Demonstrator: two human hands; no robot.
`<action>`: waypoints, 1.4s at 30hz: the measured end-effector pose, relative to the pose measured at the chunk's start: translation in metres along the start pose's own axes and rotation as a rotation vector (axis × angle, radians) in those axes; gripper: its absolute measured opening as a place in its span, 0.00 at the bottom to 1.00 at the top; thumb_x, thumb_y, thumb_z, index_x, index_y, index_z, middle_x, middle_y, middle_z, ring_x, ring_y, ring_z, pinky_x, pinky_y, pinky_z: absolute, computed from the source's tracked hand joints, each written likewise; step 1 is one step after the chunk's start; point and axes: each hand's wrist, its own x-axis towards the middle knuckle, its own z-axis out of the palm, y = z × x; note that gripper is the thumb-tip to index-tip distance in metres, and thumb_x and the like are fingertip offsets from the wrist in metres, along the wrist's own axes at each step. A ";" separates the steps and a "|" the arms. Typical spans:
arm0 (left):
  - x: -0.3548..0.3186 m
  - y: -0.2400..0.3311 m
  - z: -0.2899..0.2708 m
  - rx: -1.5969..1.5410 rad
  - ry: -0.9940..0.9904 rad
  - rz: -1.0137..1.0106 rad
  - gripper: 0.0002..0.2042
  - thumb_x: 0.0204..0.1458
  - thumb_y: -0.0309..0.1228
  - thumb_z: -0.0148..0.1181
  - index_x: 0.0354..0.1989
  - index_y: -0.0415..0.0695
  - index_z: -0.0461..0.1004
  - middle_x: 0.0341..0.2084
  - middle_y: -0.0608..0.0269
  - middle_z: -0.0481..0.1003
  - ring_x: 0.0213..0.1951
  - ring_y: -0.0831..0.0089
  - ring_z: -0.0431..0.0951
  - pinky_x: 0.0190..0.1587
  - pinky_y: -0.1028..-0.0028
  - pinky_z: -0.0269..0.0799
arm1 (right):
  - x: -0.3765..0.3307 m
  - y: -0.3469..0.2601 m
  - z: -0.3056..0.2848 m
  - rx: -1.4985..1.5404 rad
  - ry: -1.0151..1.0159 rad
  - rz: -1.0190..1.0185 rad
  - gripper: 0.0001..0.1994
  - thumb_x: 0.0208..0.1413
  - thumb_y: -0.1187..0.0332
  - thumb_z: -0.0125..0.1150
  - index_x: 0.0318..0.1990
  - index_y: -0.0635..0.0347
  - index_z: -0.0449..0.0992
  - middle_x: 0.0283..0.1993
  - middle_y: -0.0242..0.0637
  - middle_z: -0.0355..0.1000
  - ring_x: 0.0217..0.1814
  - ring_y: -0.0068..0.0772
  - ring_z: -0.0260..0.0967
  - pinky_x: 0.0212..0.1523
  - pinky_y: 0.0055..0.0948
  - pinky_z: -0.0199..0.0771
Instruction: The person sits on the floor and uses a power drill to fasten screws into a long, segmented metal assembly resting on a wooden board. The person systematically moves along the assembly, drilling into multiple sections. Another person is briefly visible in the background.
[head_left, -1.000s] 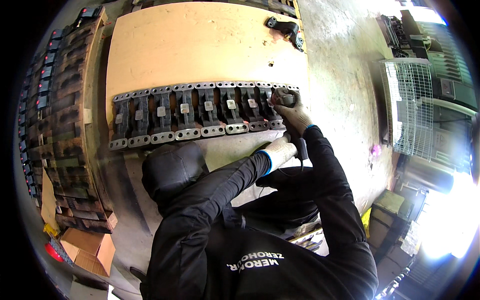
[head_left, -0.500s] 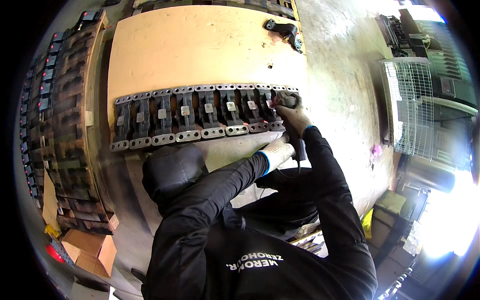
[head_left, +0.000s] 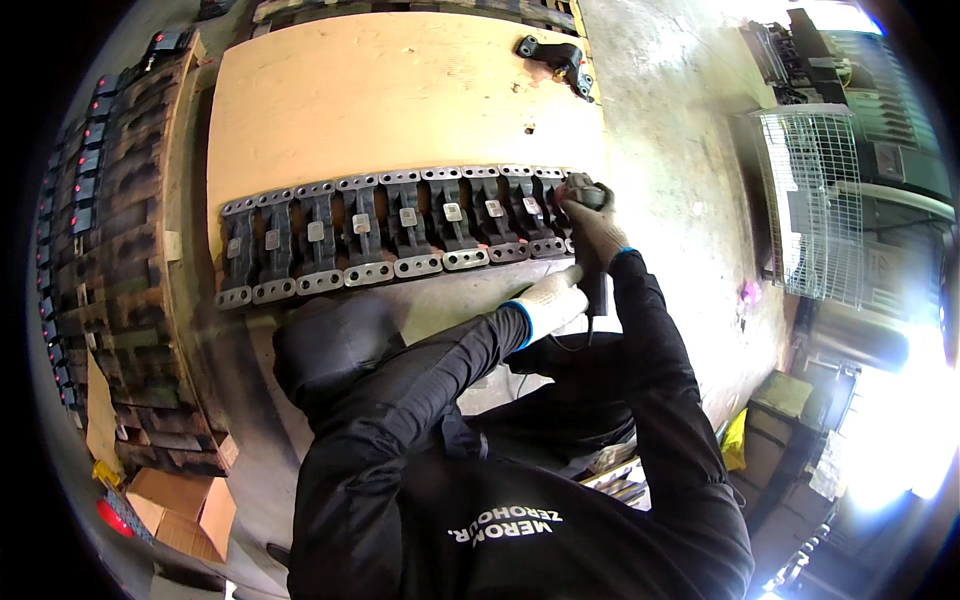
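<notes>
Dusty concrete floor (head_left: 690, 200), wire-mesh cage (head_left: 815, 200) at right, glaring daylight (head_left: 900, 440) beyond, cardboard box (head_left: 180, 505) lower left.

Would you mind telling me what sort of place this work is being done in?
Probably a metalworking shop: a row of dark metal castings on a plywood board, stacked parts alongside, and a wire mesh cage.

A row of dark metal castings (head_left: 400, 232) is laid side by side on a pale wooden board (head_left: 400, 90). A hand-held power tool (head_left: 590, 250) is gripped by both gloved hands at the row's right end: its head is covered by the right hand (head_left: 597, 222), its body is clasped by the left hand (head_left: 555, 300). A single black casting (head_left: 556, 58) is seen near the board's top edge. More dark parts (head_left: 120, 280) are stacked to the left, and a wire cage (head_left: 815, 200) stands at the right.
</notes>
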 end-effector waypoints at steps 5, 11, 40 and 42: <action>-0.031 0.010 -0.002 0.178 0.030 0.242 0.28 0.57 0.31 0.51 0.68 0.36 0.67 0.53 0.41 0.78 0.52 0.57 0.80 0.56 0.65 0.73 | -0.024 -0.013 -0.052 0.252 0.075 0.046 0.52 0.50 0.54 0.78 0.76 0.49 0.45 0.58 0.49 0.70 0.46 0.37 0.76 0.41 0.37 0.81; -0.033 -0.019 -0.003 0.210 0.115 0.283 0.27 0.57 0.30 0.51 0.67 0.35 0.68 0.61 0.40 0.74 0.62 0.54 0.76 0.65 0.66 0.70 | -0.040 0.018 -0.073 0.277 0.118 0.084 0.47 0.49 0.56 0.78 0.71 0.51 0.52 0.48 0.47 0.71 0.32 0.36 0.75 0.29 0.37 0.82; -0.038 -0.001 0.001 0.184 0.100 0.251 0.22 0.62 0.27 0.51 0.65 0.34 0.70 0.62 0.46 0.75 0.64 0.59 0.74 0.68 0.67 0.67 | -0.013 0.008 -0.056 0.248 -0.002 0.025 0.41 0.57 0.53 0.72 0.71 0.58 0.55 0.52 0.43 0.72 0.40 0.32 0.75 0.40 0.31 0.79; -0.048 0.020 -0.005 0.172 0.074 0.159 0.23 0.62 0.29 0.51 0.65 0.35 0.70 0.61 0.44 0.75 0.63 0.56 0.75 0.67 0.67 0.68 | -0.015 0.000 -0.050 0.214 0.044 -0.059 0.42 0.56 0.53 0.73 0.71 0.60 0.55 0.53 0.43 0.72 0.44 0.32 0.75 0.43 0.32 0.80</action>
